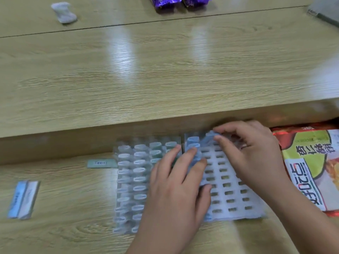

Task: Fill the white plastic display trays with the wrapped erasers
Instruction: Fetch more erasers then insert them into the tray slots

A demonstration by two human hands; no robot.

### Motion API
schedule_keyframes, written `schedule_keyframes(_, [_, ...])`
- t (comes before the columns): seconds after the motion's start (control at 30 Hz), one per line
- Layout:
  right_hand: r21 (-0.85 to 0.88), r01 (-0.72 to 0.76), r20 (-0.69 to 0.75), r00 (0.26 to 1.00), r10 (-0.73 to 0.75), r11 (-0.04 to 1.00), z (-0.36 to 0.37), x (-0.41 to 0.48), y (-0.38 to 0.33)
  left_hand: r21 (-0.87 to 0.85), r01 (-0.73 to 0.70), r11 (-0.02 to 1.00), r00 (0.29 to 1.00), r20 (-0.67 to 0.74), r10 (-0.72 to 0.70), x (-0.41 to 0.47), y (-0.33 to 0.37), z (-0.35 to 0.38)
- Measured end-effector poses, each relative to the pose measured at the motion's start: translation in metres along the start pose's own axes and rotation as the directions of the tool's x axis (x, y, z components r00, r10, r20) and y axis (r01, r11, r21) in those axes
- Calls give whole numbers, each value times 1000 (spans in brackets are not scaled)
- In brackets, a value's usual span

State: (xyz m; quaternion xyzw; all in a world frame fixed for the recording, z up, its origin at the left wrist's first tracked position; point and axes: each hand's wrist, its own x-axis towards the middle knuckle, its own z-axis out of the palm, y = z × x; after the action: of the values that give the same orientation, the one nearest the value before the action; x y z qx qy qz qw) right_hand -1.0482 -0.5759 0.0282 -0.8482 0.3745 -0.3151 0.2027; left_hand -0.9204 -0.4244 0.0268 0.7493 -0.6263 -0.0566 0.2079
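I am in the filling step, now on the second tray. My right hand (253, 154) pinches a wrapped eraser (209, 138) between thumb and forefinger at the far edge of the right tray (231, 184). My left hand (176, 189) lies flat with the fingers spread, pressing where the two trays meet. The left tray (132, 180) looks full. The right tray holds erasers only in its left column, and the other slots show empty. Next, I judge, the eraser must go upright into a free slot beside that column. After that I need another one, and loose erasers (23, 198) lie on the table (165, 79) to the left.
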Motion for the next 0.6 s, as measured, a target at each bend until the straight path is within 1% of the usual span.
schedule_keyframes(0.17, [-87, 45, 45, 998, -42, 995, -7, 1, 6, 15, 18, 1000, 1000, 19, -18, 0, 2, 1])
schedule_keyframes(0.33, [-239, 189, 115, 979, -166, 952, -6, 0, 0, 53, 11, 999, 997, 72, -15, 2, 6, -7])
schedule_keyframes(0.37, [-287, 196, 112, 979, -171, 938, -7, 1, -2, 41, 4, 999, 997, 72, -7, 1, 5, -9])
schedule_keyframes(0.43, [-342, 179, 84, 983, -160, 922, -9, 0, -9, -64, 4, 998, 999, 37, -1, -5, 0, -16])
schedule_keyframes(0.5, [-303, 157, 39, 987, -153, 940, -6, -3, -23, -183, 18, 983, 998, -49, -27, -12, -14, -30])
schedule_keyframes(0.57, [-197, 177, 27, 984, -175, 964, 2, -6, -48, -202, 48, 978, 984, -159, -81, -22, -34, -45])
schedule_keyframes(0.6, [-139, 201, 29, 980, -199, 970, 8, -7, -64, -199, 87, 976, 972, -196, -127, -28, -47, -52])
